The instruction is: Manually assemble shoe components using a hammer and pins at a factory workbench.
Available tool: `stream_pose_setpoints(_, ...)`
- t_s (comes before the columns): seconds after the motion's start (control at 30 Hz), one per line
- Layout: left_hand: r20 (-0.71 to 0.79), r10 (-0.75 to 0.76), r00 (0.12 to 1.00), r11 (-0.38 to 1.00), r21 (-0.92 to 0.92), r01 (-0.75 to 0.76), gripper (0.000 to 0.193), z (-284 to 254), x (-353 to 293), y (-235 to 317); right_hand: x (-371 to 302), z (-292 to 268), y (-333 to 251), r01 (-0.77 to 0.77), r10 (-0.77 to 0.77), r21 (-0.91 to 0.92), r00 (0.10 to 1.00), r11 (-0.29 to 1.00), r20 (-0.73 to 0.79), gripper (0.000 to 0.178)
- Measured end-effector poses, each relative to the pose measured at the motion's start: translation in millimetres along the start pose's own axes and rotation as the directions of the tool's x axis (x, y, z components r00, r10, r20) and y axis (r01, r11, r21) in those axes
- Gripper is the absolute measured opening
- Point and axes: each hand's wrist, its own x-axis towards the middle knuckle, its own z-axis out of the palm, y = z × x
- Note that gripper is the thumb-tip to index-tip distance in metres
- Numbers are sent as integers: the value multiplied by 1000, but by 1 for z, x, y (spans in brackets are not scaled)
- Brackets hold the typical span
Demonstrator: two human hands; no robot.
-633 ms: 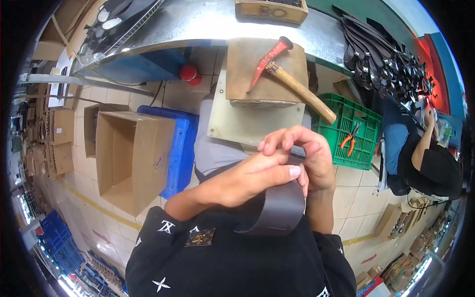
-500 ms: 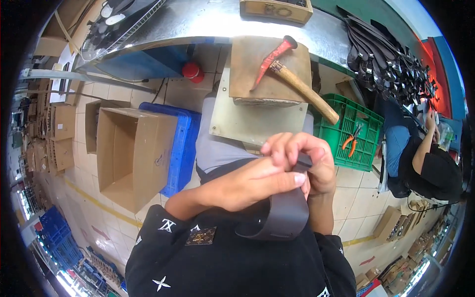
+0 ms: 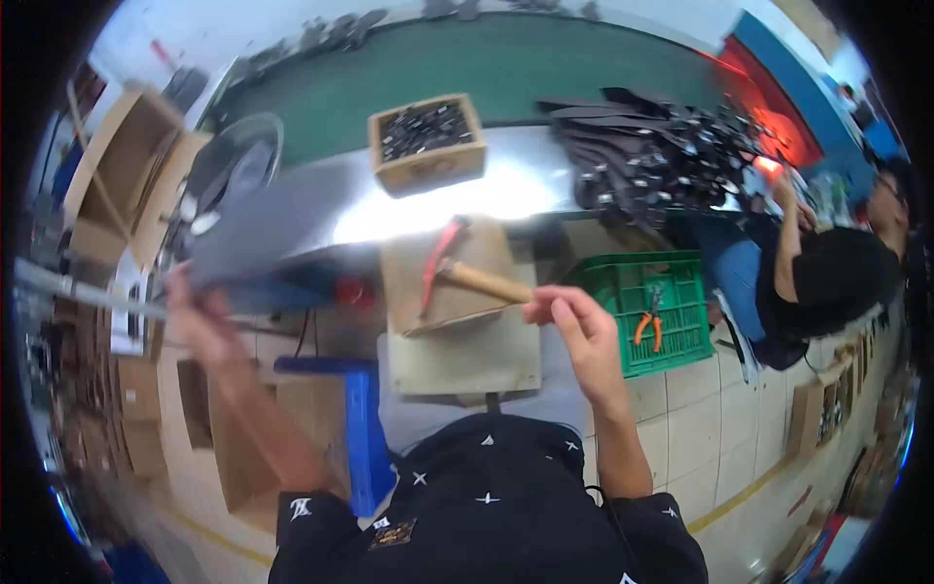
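My left hand (image 3: 199,321) is stretched out to the far left, smeared by motion. A blurred dark grey strap-like piece (image 3: 302,219) spans the metal bench edge beside its fingers; whether they grip it cannot be told. In front of me a hammer (image 3: 486,282), with a red head and wooden handle, lies across a brown block (image 3: 486,243). My right hand (image 3: 579,336) has its fingers closed at the handle's end, with the thumb raised.
On the metal bench (image 3: 525,175) stands a wooden box (image 3: 428,170) of small dark parts. Right of it lies a heap of dark straps (image 3: 642,146). Orange-handled pliers (image 3: 649,326) hang on a green crate (image 3: 671,360). A co-worker (image 3: 837,282) sits at right; a blue crate (image 3: 360,438) stands left.
Both hands were together at my chest, on a dark strap. They have parted: the left swung far left, the right reached the hammer handle. The view has tilted up toward the bench.
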Motion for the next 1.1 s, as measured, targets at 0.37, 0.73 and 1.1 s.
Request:
stream_pose_setpoints(0.37,-79,78,994,863,504,-27,65,-58,40,-37,195,-235,-55,-229,-708,-961,653,156,-270,43)
stream_pose_setpoints(0.73,177,-52,983,792,607,-67,40,4,-37,-16,255,-252,-72,-333,-392,-941,859,64,-330,45)
stream_pose_setpoints(1.1,480,307,822,737,427,-525,78,114,-111,40,122,4,-134,398,-389,-12,888,917,-245,22)
